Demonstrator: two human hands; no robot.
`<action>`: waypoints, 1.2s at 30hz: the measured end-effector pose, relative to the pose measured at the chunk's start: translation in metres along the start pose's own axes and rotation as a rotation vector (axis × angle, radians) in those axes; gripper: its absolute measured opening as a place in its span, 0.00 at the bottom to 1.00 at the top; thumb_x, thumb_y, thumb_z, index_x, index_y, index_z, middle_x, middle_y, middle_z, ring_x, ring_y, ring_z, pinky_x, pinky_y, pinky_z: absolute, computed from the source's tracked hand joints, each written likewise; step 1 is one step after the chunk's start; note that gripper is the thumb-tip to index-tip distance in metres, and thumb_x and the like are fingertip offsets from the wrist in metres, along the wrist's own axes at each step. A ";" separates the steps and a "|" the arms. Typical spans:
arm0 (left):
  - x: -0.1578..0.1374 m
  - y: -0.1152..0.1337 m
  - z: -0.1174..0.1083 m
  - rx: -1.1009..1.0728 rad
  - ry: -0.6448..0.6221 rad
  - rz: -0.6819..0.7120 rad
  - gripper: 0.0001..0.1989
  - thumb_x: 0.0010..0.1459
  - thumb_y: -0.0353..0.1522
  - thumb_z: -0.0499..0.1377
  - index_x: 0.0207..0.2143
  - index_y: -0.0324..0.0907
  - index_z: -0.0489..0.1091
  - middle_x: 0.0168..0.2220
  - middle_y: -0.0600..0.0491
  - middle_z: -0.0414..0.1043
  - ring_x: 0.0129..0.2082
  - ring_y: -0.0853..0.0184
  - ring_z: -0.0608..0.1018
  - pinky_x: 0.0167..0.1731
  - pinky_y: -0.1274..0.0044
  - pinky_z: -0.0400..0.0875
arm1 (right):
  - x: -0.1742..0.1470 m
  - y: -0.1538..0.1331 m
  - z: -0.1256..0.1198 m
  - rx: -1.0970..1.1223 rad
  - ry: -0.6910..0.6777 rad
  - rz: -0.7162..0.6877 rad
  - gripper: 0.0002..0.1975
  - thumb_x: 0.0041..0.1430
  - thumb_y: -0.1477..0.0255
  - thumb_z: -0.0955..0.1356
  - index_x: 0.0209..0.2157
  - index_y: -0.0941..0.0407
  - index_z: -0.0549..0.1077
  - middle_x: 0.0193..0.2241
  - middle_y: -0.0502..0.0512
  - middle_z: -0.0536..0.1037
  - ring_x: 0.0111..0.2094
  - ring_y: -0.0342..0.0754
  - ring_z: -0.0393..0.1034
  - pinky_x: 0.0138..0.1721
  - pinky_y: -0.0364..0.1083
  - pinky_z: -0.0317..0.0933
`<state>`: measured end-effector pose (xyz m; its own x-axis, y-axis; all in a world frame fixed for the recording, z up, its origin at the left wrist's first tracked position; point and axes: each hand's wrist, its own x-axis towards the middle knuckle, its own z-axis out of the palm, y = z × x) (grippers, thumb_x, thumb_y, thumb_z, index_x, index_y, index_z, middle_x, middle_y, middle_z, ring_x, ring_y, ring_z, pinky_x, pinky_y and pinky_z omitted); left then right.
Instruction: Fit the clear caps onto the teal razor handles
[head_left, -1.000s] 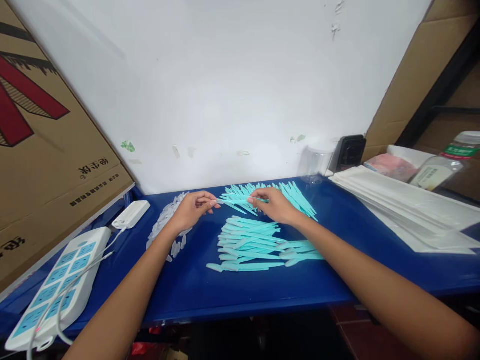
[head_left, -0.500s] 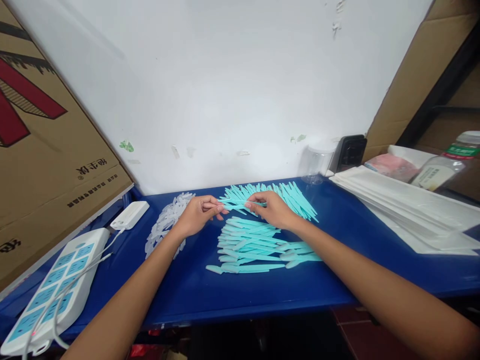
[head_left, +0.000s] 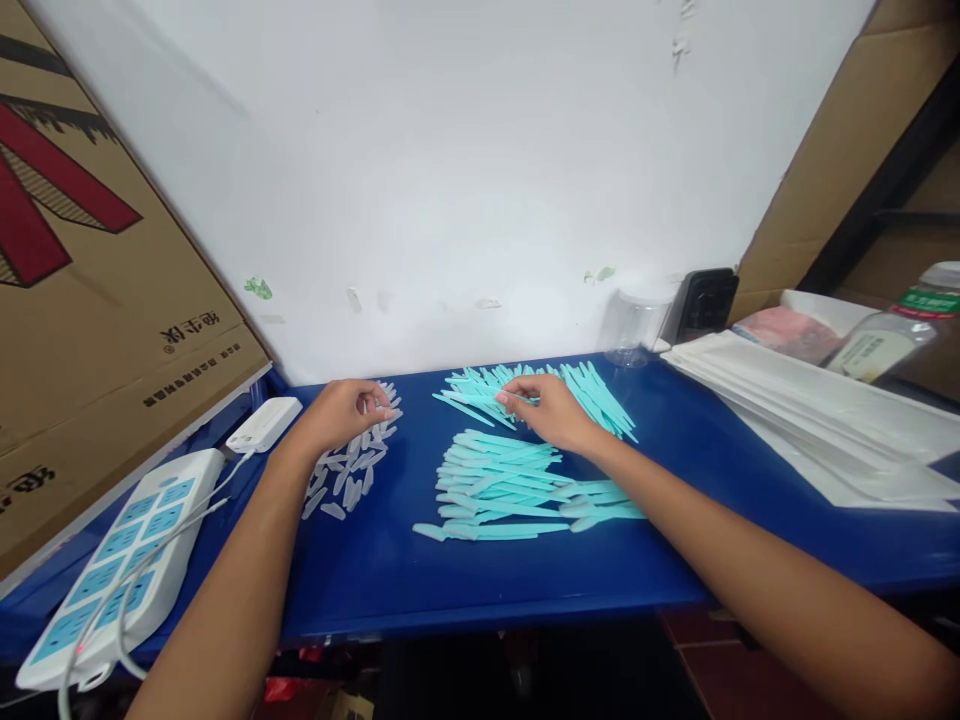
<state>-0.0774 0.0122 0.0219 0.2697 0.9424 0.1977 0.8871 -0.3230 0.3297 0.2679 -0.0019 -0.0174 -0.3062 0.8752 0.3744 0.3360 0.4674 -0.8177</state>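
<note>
My left hand [head_left: 351,412] is at the left over a heap of clear plastic caps [head_left: 352,465], thumb and fingertips closed at its right edge on what looks like one small cap. My right hand [head_left: 546,408] is over the far heap of turquoise eyebrow razors [head_left: 596,400]. Its thumb and forefinger are pinched together, seemingly on a razor, which blends with those behind it. Nearer me, a second group of turquoise razors [head_left: 499,480] lies in a rough stack, pale heads to the left, handles to the right.
A white power strip [head_left: 161,500] with cables and a small white box [head_left: 264,424] stand left, beside a large carton [head_left: 112,230]. White sheets or bags [head_left: 795,420] lie right. A clear jar [head_left: 637,325] and a black device [head_left: 707,305] stand against the wall.
My hands have come apart. The left moved from the razor between them leftward to the caps, while the right stayed near the far razors. The near stack looks unchanged.
</note>
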 end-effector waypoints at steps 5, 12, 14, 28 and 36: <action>0.002 -0.012 0.009 0.069 -0.203 -0.038 0.17 0.48 0.47 0.67 0.30 0.43 0.79 0.25 0.52 0.75 0.25 0.63 0.74 0.25 0.76 0.62 | 0.003 0.006 -0.003 -0.031 0.008 -0.012 0.20 0.64 0.56 0.67 0.27 0.57 0.76 0.26 0.53 0.78 0.30 0.47 0.70 0.37 0.47 0.61; 0.003 -0.012 0.021 -0.032 -0.251 -0.072 0.17 0.48 0.46 0.65 0.31 0.42 0.78 0.28 0.50 0.78 0.28 0.60 0.77 0.27 0.74 0.65 | 0.002 0.010 -0.001 -0.023 -0.026 0.015 0.18 0.63 0.58 0.68 0.28 0.57 0.76 0.26 0.52 0.78 0.28 0.46 0.70 0.35 0.46 0.62; 0.003 -0.010 0.025 -0.071 -0.252 -0.061 0.18 0.49 0.47 0.65 0.32 0.42 0.77 0.28 0.50 0.78 0.29 0.59 0.77 0.27 0.74 0.66 | 0.002 0.010 -0.001 -0.014 -0.039 0.023 0.17 0.63 0.58 0.68 0.29 0.57 0.76 0.26 0.52 0.78 0.28 0.46 0.70 0.35 0.46 0.62; 0.002 0.025 0.031 -0.447 -0.116 0.070 0.18 0.65 0.49 0.57 0.41 0.43 0.68 0.35 0.50 0.80 0.33 0.64 0.80 0.36 0.73 0.72 | -0.001 -0.001 -0.002 -0.014 -0.089 0.079 0.20 0.62 0.56 0.67 0.28 0.58 0.77 0.25 0.54 0.78 0.27 0.47 0.70 0.31 0.46 0.63; 0.001 0.039 0.033 -0.598 -0.114 0.083 0.21 0.63 0.48 0.60 0.47 0.40 0.72 0.40 0.46 0.80 0.34 0.64 0.79 0.36 0.72 0.75 | -0.001 0.004 -0.001 -0.002 -0.112 0.072 0.20 0.61 0.54 0.68 0.28 0.58 0.76 0.24 0.54 0.77 0.27 0.46 0.70 0.28 0.45 0.61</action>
<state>-0.0304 0.0036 0.0045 0.3970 0.9045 0.1557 0.5067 -0.3574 0.7845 0.2705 -0.0009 -0.0204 -0.3783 0.8874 0.2633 0.3621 0.4037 -0.8402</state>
